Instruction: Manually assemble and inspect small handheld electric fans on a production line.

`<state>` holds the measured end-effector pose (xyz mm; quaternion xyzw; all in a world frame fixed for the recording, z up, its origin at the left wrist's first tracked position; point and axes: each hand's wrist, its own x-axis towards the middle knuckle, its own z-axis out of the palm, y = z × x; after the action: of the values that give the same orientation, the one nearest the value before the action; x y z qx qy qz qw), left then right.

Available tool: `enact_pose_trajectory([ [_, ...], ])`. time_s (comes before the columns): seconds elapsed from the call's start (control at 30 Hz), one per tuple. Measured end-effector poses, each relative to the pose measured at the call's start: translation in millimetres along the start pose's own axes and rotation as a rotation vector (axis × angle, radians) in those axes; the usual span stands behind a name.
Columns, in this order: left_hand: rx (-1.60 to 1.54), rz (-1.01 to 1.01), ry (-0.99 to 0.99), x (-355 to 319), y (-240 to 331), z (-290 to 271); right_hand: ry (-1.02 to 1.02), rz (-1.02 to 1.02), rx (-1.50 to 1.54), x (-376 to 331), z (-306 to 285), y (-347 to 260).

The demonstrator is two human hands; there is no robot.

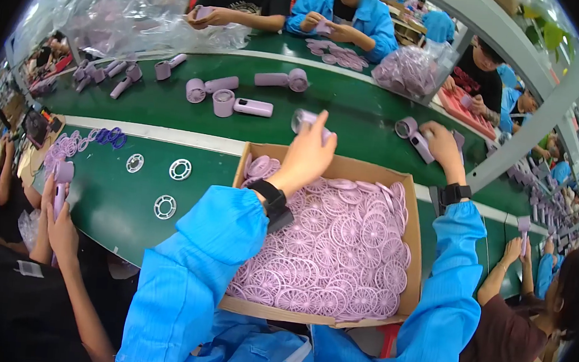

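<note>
My left hand (307, 154) reaches over the far edge of the cardboard box, its fingers closed around a light purple handheld fan (300, 118) that is blurred by motion. My right hand (441, 151) is on the green belt beyond the box's far right corner. Its fingers close over the handle of another purple handheld fan (406, 127), whose round head points left. Partly behind that hand is a further purple piece (458, 141). Below my hands, the open cardboard box (416, 259) is filled with round purple fan grilles (325, 252).
Several purple fans (223, 102) lie along the green belt (153, 99) to the left. White rings (164, 206) and purple and dark blue rings (111, 138) lie on the near table. Co-workers handle fans on both sides and opposite. A grey metal post (538, 126) slants at the right.
</note>
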<state>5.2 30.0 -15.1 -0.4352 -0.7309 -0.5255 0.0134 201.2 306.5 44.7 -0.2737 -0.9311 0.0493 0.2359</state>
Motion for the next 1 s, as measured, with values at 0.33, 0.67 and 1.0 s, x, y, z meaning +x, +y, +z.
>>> enact_pose_trajectory([
  [0.33, -0.069, 0.143, -0.137, -5, 25, -20, -0.033, 0.339, -0.279, -38, 92, 89],
  [0.67, 0.096, 0.255, -0.245, 15, 14, -18, -0.498, 0.222, 0.023, 10, -12, -65],
  [1.0, -1.017, -0.369, -0.279, 17, 26, -33, -0.317, -0.401, 0.103, -71, -6, -244],
])
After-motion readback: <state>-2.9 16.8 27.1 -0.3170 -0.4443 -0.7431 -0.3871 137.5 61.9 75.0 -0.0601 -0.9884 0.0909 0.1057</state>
